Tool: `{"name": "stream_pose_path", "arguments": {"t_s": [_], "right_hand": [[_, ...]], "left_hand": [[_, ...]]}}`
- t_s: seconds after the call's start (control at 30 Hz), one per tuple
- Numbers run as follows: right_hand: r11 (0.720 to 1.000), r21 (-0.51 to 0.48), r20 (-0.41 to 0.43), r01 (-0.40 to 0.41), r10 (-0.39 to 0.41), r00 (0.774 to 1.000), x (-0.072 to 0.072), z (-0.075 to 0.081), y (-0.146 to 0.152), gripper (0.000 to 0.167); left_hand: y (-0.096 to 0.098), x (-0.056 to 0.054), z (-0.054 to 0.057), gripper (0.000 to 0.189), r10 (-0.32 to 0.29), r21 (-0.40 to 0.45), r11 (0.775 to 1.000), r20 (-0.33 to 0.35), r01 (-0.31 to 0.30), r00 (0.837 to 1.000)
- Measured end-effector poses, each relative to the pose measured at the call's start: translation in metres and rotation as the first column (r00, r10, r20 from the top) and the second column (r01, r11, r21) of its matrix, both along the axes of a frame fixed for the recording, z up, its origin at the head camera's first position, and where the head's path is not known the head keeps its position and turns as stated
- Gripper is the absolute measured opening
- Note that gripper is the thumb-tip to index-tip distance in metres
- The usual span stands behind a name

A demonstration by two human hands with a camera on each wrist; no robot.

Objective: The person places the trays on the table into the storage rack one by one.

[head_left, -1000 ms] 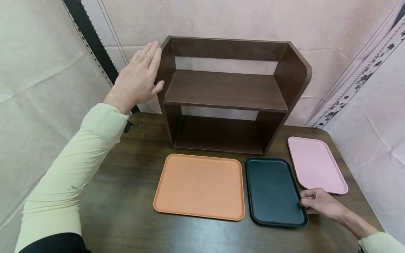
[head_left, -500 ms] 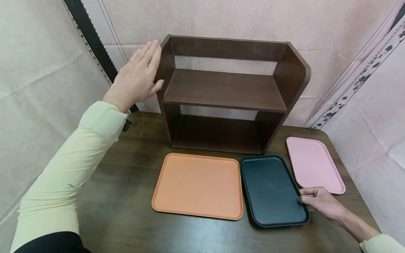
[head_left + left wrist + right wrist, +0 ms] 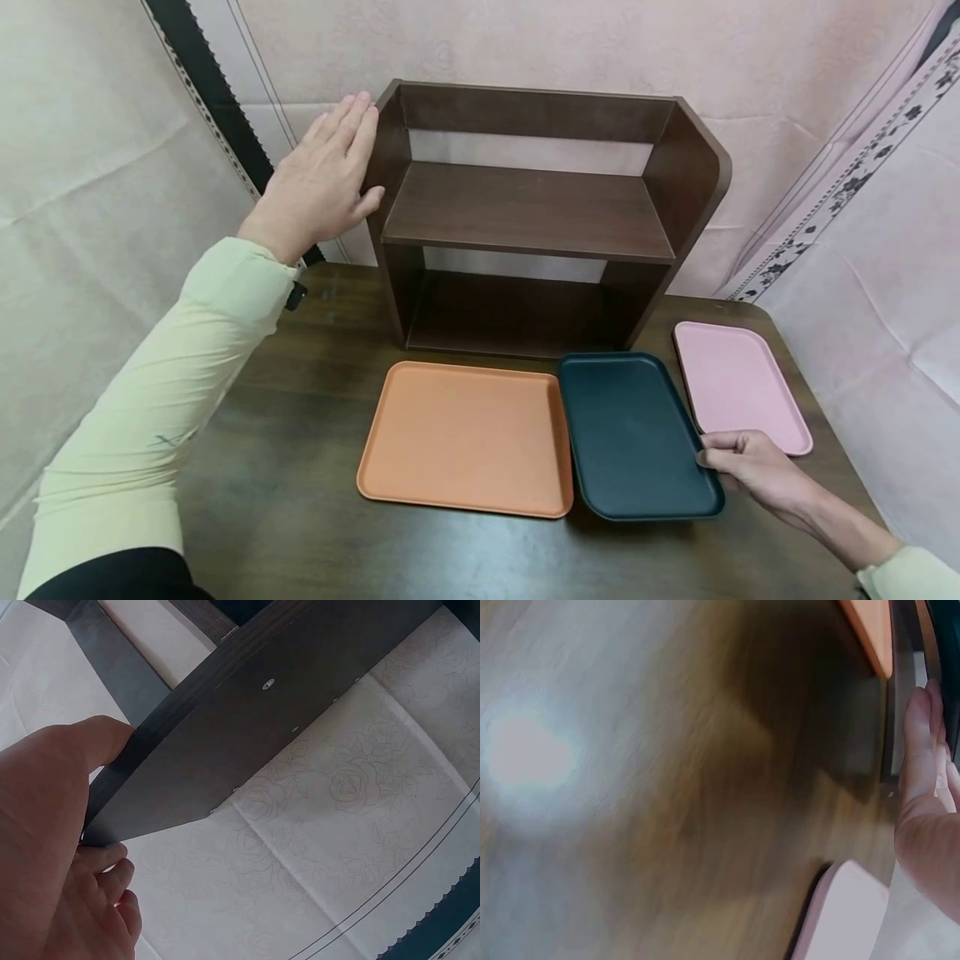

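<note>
My left hand [image 3: 318, 171] rests against the upper left side panel of a dark brown two-tier shelf [image 3: 532, 208], fingers straight along its sloping edge. In the left wrist view, the thumb [image 3: 105, 739] lies at the edge of the panel [image 3: 225, 727]. My right hand [image 3: 757, 475] pinches the right edge of a dark green tray [image 3: 637, 442], thumb on top. That tray is raised off the table, casting a shadow, and its left rim overlaps an orange tray [image 3: 465, 442]. Only a strip of the green tray [image 3: 949, 667] shows in the right wrist view.
A pink tray [image 3: 742, 383] lies at the right, just beyond my right hand. The shelf stands at the back of the brown wooden table [image 3: 300, 483], before a pale patterned cloth [image 3: 540, 42]. More cloth hangs at both sides.
My right hand has lifted the green tray and carried it left and toward the shelf. Its left rim now overlaps the orange tray's right edge. The left hand keeps its place on the shelf.
</note>
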State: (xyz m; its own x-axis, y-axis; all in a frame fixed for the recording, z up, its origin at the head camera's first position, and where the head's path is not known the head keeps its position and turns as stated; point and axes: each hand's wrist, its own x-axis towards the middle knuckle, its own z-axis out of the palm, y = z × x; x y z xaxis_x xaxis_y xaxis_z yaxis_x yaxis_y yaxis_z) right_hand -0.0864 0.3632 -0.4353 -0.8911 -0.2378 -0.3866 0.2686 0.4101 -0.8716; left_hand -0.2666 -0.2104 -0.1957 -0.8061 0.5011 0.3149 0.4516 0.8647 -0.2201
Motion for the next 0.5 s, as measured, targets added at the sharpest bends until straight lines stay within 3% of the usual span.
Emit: {"name": "stream_pose_path", "arguments": {"t_s": [0.2,0.5], "right_hand": [[0.994,-0.107,0.011,-0.010,0.011,1.000,-0.001,0.010,-0.020,0.020],[0.967,-0.247,0.072,-0.059,0.078,0.994,-0.005,0.025,-0.054,0.029]], "left_hand": [[0.000,-0.001,0.000,0.084,-0.003,-0.002,1.000,-0.003,0.003,1.000],[0.000,0.000,0.000,0.084,-0.006,0.004,1.000,-0.005,0.006,1.000]]}}
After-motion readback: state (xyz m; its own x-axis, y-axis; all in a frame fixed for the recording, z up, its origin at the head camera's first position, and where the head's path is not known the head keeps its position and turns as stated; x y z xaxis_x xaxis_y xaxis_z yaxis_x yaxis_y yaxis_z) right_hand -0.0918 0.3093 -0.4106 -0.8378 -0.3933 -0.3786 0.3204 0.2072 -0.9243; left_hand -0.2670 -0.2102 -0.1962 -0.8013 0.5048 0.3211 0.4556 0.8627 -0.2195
